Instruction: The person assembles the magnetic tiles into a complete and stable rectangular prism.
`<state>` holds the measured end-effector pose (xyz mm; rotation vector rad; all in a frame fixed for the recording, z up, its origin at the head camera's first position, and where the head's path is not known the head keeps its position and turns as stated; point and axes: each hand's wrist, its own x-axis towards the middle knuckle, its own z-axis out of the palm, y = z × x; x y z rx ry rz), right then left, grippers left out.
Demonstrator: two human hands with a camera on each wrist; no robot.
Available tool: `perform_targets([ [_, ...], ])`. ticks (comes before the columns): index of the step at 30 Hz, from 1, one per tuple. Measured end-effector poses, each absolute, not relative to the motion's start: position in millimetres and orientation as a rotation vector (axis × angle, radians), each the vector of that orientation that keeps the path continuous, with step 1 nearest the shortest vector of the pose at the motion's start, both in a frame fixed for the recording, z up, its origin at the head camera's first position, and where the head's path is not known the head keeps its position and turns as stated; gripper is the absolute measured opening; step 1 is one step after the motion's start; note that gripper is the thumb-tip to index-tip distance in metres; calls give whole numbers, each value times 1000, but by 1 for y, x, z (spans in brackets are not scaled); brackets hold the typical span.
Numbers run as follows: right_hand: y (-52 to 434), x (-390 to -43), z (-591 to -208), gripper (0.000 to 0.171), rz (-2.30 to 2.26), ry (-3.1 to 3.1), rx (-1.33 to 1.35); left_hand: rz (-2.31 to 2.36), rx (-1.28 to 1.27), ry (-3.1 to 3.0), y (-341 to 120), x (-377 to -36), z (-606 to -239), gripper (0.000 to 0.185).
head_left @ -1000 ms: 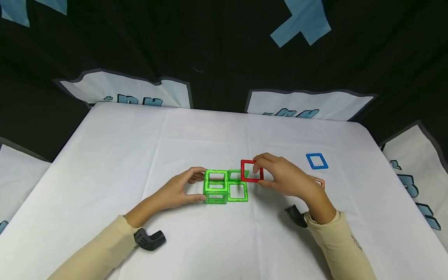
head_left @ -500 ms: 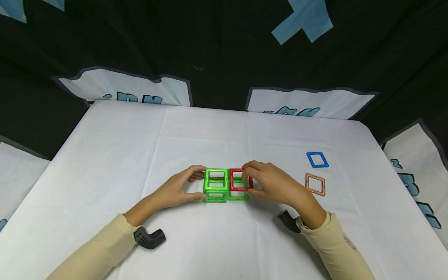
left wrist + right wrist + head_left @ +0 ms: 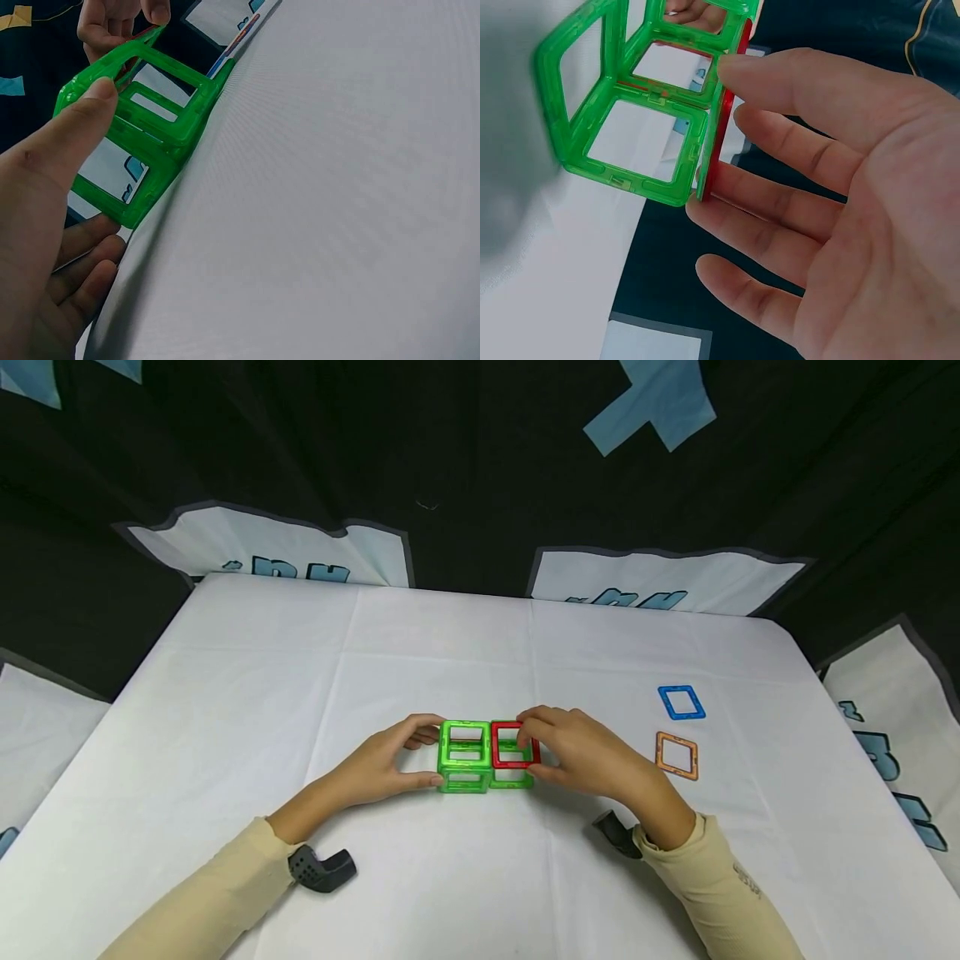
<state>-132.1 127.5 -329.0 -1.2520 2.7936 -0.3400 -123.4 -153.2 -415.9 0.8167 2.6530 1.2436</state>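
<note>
1. Head view: we see the whole layout, which neither wrist view gives. A green tile structure stands near the middle of the white table: a closed cube on the left and an unfinished cell on the right. A red square tile lies on top of the right cell. The left hand grips the cube from its left side, thumb on the near lower edge, fingers curled over the far top edge. The right hand pinches the red tile at its right edge. A blue square tile and an orange square tile lie flat to the right, well apart from the structure.

2. Left wrist view: we see the contact detail that the head view lacks. The left thumb presses on a corner of the green structure; the other fingers curl below it. The right hand appears at the far end.

3. Right wrist view: we see the red tile edge-on, flush against the green structure. The right hand has its thumb tip on the tile edge and its fingers resting along the tile's outer face, only slightly bent.
</note>
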Motion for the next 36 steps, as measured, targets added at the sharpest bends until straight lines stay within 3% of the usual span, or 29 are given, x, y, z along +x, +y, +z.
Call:
perform_targets([
  [36,128,-133,-329,32,-390,2760,-1235,1224,826,2661,-152,-123,-414,71],
])
